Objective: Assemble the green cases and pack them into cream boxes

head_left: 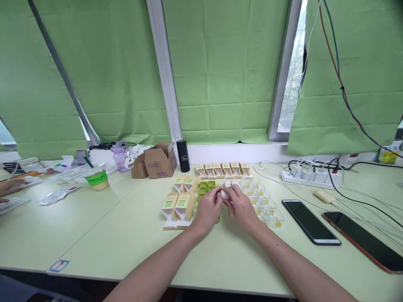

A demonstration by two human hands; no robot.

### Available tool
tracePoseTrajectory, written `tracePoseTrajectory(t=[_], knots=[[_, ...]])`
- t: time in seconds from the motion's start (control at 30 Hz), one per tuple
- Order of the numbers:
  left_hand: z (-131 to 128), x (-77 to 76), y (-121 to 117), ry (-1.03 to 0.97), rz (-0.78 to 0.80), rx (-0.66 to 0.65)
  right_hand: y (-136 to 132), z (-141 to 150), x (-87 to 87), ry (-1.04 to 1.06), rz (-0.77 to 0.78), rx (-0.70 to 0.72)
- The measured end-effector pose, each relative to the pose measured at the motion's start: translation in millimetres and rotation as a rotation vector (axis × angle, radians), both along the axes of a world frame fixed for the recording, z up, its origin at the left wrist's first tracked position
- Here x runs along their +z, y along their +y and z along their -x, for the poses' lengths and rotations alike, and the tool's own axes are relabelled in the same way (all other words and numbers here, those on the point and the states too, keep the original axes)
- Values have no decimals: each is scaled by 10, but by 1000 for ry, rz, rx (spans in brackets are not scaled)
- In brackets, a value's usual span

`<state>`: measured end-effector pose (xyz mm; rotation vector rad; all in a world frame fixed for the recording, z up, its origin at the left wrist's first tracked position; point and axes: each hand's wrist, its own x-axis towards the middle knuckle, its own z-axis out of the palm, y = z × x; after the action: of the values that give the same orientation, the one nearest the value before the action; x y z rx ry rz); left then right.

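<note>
My left hand (pixel 208 208) and my right hand (pixel 241 206) meet over the middle of the table, their fingertips closed round one small white rounded piece (pixel 224 194). Its exact kind is hard to make out. Just behind the fingers sit more white pieces (pixel 232 183), partly hidden by my right hand. Small green square cups (pixel 203 184) stand in rows beside and under my left hand, which covers some of them. Right of my right hand are several clear plastic cups (pixel 266 201) with yellow spots in them.
Open cardboard boxes with green panels (pixel 181 204) stand at the left, and a row of similar small boxes (pixel 222 170) behind. Further back are a black bottle (pixel 183 156) and a brown carton (pixel 160 160). Two phones (pixel 310 221) and a power strip (pixel 311 178) with cables lie right.
</note>
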<state>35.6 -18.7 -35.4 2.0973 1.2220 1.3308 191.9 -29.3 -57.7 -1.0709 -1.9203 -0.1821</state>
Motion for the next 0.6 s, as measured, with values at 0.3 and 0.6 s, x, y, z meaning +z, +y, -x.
tracePoseTrajectory(t=[0.3,0.6], knots=[[53,15,14,-92,-15,-58,-8,-15,22,191,26,102],[152,19,61,-191,44,-258,4,-9,45,739,378,392]])
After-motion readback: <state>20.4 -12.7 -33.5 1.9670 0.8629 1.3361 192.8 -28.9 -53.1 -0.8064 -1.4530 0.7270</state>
